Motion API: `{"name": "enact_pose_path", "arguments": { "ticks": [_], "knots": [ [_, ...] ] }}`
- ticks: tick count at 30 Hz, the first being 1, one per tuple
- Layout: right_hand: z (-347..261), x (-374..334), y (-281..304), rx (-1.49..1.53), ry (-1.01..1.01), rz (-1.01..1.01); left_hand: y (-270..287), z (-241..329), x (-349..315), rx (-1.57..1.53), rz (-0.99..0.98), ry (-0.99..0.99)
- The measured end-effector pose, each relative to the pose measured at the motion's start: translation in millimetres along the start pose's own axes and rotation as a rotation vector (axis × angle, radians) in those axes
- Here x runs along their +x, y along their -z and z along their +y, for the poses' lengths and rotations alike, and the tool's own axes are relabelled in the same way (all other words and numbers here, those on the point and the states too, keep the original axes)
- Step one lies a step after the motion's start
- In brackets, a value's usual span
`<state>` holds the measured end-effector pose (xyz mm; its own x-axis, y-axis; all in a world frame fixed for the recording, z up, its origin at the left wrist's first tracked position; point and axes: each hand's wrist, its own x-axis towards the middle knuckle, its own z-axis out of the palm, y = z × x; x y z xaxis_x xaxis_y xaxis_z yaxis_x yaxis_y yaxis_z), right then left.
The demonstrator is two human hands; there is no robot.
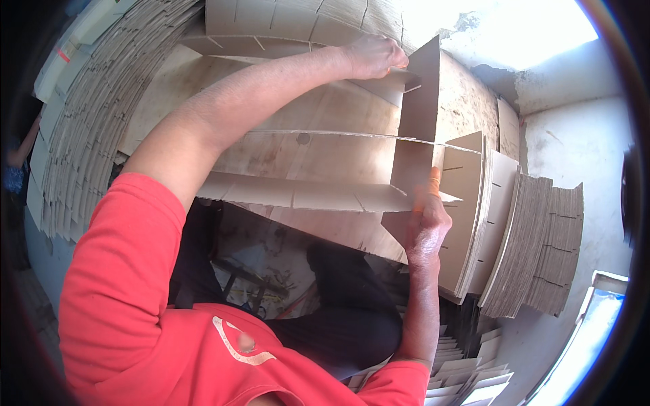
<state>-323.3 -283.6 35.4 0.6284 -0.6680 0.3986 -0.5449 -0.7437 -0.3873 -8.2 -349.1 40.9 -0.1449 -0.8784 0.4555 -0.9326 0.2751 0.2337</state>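
Note:
Several long slotted cardboard divider strips stand on edge across a wooden board. They meet a crosswise cardboard strip at their right ends. At the far side my left hand is closed on the end of a far long strip, beside the cross strip. My right hand, with orange coverings on its fingers, is closed at the cross strip's near end. The near long strip reaches that hand, and its end pokes out past the cross strip. The fingertips of both hands are partly hidden.
Tall stacks of cardboard strips stand at the left, with slotted sheets along the back. More slotted stacks fill the right, beside a pale wall. Loose pieces lie low at the right. My legs are below the board's edge.

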Motion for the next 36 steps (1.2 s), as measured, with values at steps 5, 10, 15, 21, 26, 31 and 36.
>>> {"name": "enact_pose_path", "arguments": {
  "ticks": [5, 10, 15, 21, 26, 31, 36],
  "knots": [
    [-5.7, -0.7, 14.7, -0.027, -0.067, -0.018, 7.6, 10.6, -5.6, -0.109, -0.048, -0.054],
    [-2.3, -10.3, 19.5, 0.069, -0.153, -0.102, 4.4, 20.7, -9.5, -0.209, -0.069, -0.110],
    [-6.9, -10.3, 25.0, 0.085, -0.206, -0.186, -15.9, 26.8, -25.8, -0.153, -0.190, -0.013],
    [-10.2, -1.3, 28.1, 0.183, -0.320, -0.225, -13.0, 27.1, -27.1, -0.122, -0.188, 0.040],
    [-16.4, -3.6, 31.0, 0.005, -0.175, -0.247, -13.7, 23.4, -29.8, -0.164, -0.361, 0.062],
    [-11.2, -4.3, 24.6, -0.171, -0.213, -0.417, -11.0, 32.0, -25.2, -0.110, -0.491, 0.076],
    [-17.4, 10.1, 41.2, -0.285, -0.141, -0.413, -0.2, 24.1, -26.3, -0.056, -0.532, 0.145]
  ]
}}
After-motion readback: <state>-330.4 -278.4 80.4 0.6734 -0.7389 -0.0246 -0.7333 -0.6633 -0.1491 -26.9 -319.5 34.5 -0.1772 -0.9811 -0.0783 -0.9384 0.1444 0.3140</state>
